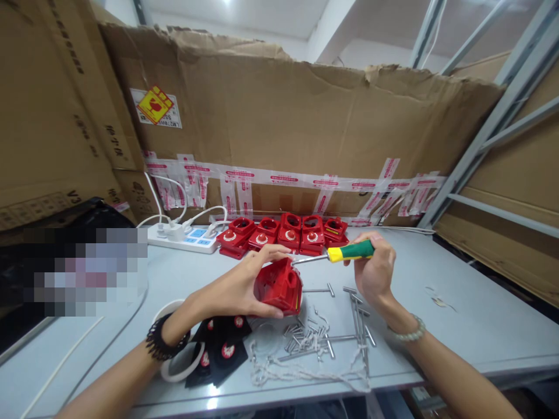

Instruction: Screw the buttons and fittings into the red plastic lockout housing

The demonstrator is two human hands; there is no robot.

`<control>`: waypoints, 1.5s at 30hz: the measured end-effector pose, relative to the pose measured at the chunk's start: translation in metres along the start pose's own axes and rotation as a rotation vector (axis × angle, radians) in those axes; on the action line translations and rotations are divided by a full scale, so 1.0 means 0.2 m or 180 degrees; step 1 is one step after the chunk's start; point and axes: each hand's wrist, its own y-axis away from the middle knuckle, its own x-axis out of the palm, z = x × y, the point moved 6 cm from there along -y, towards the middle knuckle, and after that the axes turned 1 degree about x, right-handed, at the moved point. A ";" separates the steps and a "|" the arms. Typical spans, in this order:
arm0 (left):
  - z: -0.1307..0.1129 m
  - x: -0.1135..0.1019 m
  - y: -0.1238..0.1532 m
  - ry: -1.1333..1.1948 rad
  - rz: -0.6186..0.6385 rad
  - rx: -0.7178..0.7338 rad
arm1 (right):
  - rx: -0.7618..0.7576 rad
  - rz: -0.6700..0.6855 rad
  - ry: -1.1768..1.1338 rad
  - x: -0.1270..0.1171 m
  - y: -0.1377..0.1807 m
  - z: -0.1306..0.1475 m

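Observation:
My left hand [244, 285] is wrapped round a red plastic housing [279, 286], holding it just above the grey table [437, 326]. My right hand [374, 269] grips a screwdriver with a green and yellow handle [351, 252]. Its metal shaft points left, with the tip at the top of the red housing. Below the housing lie several long metal screws [321, 337] and some white string [301, 366]. Black pieces with red and white discs [220, 346] sit under my left wrist.
A row of red housings [283, 234] stands at the back of the table against taped cardboard boxes [279, 134]. A white power strip [183, 237] with plugged cables lies back left. A white tape roll [179, 361] sits near the front edge. Metal shelving [502, 116] rises at right.

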 end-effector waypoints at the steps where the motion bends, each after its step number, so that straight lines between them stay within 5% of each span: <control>1: 0.00 0.00 0.00 0.0015 0.0001 0.0006 | 0.0009 0.0011 -0.0002 0.00 0.00 0.00; 27: -0.01 -0.02 0.00 0.0209 -0.0048 0.0048 | 0.0188 -0.0006 0.0039 0.00 0.00 -0.03; 45: -0.03 -0.03 0.00 0.0248 -0.0013 0.0080 | -0.0555 0.0221 0.0236 -0.02 0.04 0.03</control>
